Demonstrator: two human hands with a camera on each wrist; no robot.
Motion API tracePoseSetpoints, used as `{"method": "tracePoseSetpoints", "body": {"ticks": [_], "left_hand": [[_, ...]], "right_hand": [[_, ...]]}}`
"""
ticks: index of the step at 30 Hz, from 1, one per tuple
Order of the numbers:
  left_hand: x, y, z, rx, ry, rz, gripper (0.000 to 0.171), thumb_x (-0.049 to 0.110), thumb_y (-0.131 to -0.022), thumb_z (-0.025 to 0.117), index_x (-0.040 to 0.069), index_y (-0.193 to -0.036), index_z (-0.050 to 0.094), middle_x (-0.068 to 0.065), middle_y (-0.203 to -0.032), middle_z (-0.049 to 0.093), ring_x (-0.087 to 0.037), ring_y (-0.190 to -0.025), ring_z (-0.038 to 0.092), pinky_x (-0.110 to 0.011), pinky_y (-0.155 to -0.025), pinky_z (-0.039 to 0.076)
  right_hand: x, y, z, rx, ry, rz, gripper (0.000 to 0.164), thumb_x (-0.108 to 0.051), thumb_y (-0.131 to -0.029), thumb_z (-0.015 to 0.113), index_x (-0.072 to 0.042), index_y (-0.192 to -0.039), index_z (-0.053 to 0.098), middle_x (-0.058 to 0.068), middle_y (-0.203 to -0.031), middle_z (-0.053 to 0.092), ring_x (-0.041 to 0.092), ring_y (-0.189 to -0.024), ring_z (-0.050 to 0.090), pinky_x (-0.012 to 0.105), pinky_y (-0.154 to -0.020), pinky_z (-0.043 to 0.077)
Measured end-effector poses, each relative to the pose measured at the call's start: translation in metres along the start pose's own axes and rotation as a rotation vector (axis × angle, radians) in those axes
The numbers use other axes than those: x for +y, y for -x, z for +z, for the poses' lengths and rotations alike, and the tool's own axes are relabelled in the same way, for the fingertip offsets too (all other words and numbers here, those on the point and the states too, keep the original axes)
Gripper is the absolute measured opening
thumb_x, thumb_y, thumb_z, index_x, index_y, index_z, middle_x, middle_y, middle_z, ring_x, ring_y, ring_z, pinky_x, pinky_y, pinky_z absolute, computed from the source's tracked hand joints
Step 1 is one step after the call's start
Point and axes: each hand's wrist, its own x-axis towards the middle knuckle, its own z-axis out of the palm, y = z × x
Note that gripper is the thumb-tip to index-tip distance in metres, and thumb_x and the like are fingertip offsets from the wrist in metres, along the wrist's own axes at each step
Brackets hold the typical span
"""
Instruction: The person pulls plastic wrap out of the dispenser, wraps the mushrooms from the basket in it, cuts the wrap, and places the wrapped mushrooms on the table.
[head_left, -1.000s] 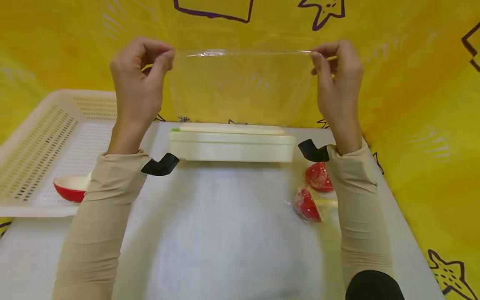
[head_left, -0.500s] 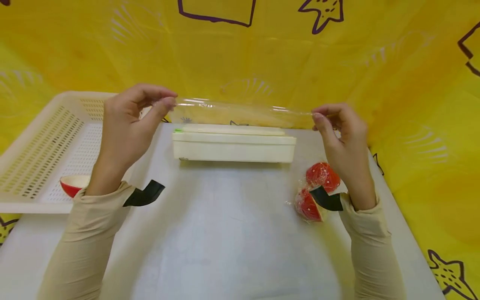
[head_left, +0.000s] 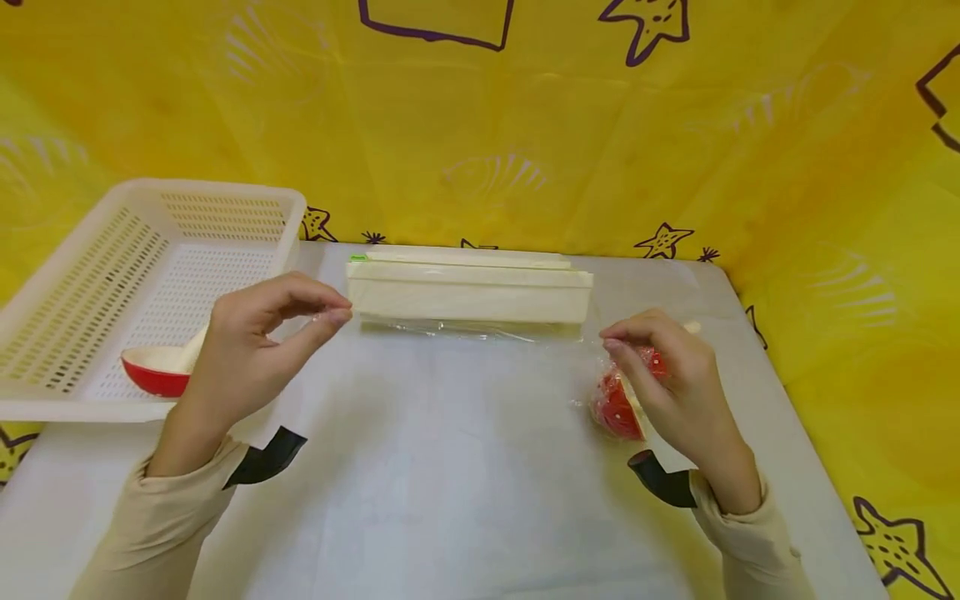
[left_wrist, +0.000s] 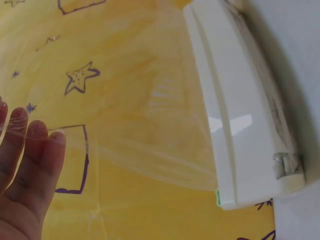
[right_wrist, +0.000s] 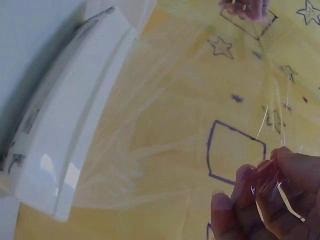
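- Labels: a small green tag (head_left: 358, 258) marks the left end of the pale dispenser (head_left: 468, 298); any lettering on it is too small to read.
- Backdrop: a yellow sheet (head_left: 480, 108) with dark outlined starfish and box-like figures, and pale fish shapes, rises behind the white table (head_left: 450, 475).
- Left side: a white perforated basket (head_left: 138, 410) holds a ladle (head_left: 156, 382), red outside and white within; its handle passes behind the left hand (head_left: 258, 346), which overlaps the basket's near right part in the head view.
- Right side: a red, white-dotted piece (head_left: 618, 408) wrapped in film lies on the table; a second red piece (head_left: 657, 362) beside it is largely hidden by the right hand (head_left: 671, 387).
- Centre: clear film (head_left: 480, 335) spans the gap between the hands, its glossy edge showing just below the dispenser's front in the head view. In the wrist views it spreads between fingers and dispenser; whether it is joined there cannot be told.
- Grip: each hand pinches one side of the film between thumb and fingertips.
- Pose: both forearms, in beige sleeves (head_left: 153, 529), reach forward, hands well apart and roughly level, thumbs turned inward; a black curved fitting (head_left: 266, 457) projects from each cuff.
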Motion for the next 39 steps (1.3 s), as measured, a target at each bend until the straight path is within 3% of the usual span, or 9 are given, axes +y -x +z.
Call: {"method": "tracePoseSetpoints", "body": {"ticks": [3,7,13,20,23,27,30,35,39], "left_hand": [[-0.007,0.012,0.002,-0.046,0.027,0.069,0.005,0.005,-0.086,0.075,0.0,-0.088,0.072,0.004,-0.084,0.071,-0.002,-0.078,0.064,-0.012,-0.081,0.052],[-0.015,0.027,0.005,-0.11,0.041,0.13,0.024,0.027,-0.093,0.069,0.004,-0.089,0.072,-0.002,-0.082,0.07,-0.002,-0.079,0.063,-0.01,-0.08,0.05],[-0.023,0.05,0.01,-0.192,0.018,0.158,0.004,0.015,-0.091,0.072,0.011,-0.091,0.071,0.003,-0.085,0.067,-0.002,-0.083,0.061,-0.011,-0.08,0.049],[-0.033,0.075,0.019,-0.314,-0.027,0.068,0.001,0.017,-0.093,0.07,0.016,-0.093,0.07,0.008,-0.088,0.067,0.0,-0.084,0.061,-0.009,-0.081,0.048],[-0.039,0.082,0.022,-0.345,-0.038,0.025,0.013,0.007,-0.087,0.075,0.017,-0.093,0.069,0.011,-0.089,0.067,0.001,-0.084,0.062,-0.009,-0.081,0.049],[-0.046,0.092,0.029,-0.336,-0.064,0.077,0.032,-0.008,-0.075,0.077,0.017,-0.093,0.069,0.01,-0.088,0.067,-0.003,-0.082,0.061,-0.011,-0.08,0.049],[-0.049,0.099,0.033,-0.324,-0.101,0.105,0.028,-0.005,-0.077,0.077,0.017,-0.093,0.069,0.01,-0.087,0.066,-0.005,-0.081,0.06,-0.011,-0.079,0.048],[-0.053,0.111,0.036,-0.358,-0.169,0.04,0.002,0.02,-0.093,0.071,0.021,-0.093,0.069,0.015,-0.087,0.065,-0.002,-0.081,0.059,-0.013,-0.077,0.048],[-0.054,0.119,0.039,-0.402,-0.236,-0.004,0.015,0.015,-0.084,0.079,0.023,-0.091,0.068,0.018,-0.086,0.063,0.0,-0.08,0.058,-0.015,-0.074,0.048]], "right_hand": [[0.002,0.012,0.003,-0.072,-0.003,-0.012,0.022,-0.021,-0.096,0.063,0.001,-0.099,0.068,0.009,-0.091,0.069,0.011,-0.084,0.061,0.008,-0.085,0.048],[0.004,0.029,0.007,-0.175,0.013,0.004,0.016,-0.002,-0.087,0.072,-0.005,-0.102,0.069,0.004,-0.095,0.07,0.012,-0.087,0.063,0.007,-0.088,0.047],[0.011,0.049,0.014,-0.249,-0.016,0.013,0.013,-0.014,-0.091,0.069,-0.011,-0.104,0.069,0.0,-0.095,0.07,0.01,-0.086,0.062,0.008,-0.085,0.048],[0.019,0.067,0.025,-0.347,-0.016,0.109,0.025,0.0,-0.084,0.075,-0.015,-0.103,0.068,-0.007,-0.095,0.069,0.005,-0.084,0.061,0.011,-0.078,0.052],[0.021,0.072,0.03,-0.392,-0.014,0.16,0.028,0.002,-0.082,0.075,-0.014,-0.103,0.067,-0.008,-0.095,0.068,0.004,-0.084,0.062,0.016,-0.076,0.055],[0.023,0.077,0.035,-0.439,0.003,0.221,0.022,-0.002,-0.084,0.075,-0.014,-0.1,0.067,-0.01,-0.093,0.067,0.002,-0.083,0.06,0.02,-0.073,0.056],[0.024,0.079,0.038,-0.477,0.018,0.258,0.019,-0.004,-0.085,0.075,-0.013,-0.099,0.067,-0.009,-0.091,0.068,0.001,-0.082,0.06,0.021,-0.074,0.056],[0.027,0.084,0.043,-0.541,0.028,0.295,0.017,-0.004,-0.086,0.074,-0.013,-0.099,0.068,-0.006,-0.093,0.07,0.006,-0.086,0.063,0.026,-0.078,0.057],[0.028,0.089,0.046,-0.599,0.026,0.343,0.017,-0.005,-0.087,0.073,-0.014,-0.101,0.068,-0.005,-0.096,0.071,0.008,-0.088,0.065,0.027,-0.08,0.058]]}}
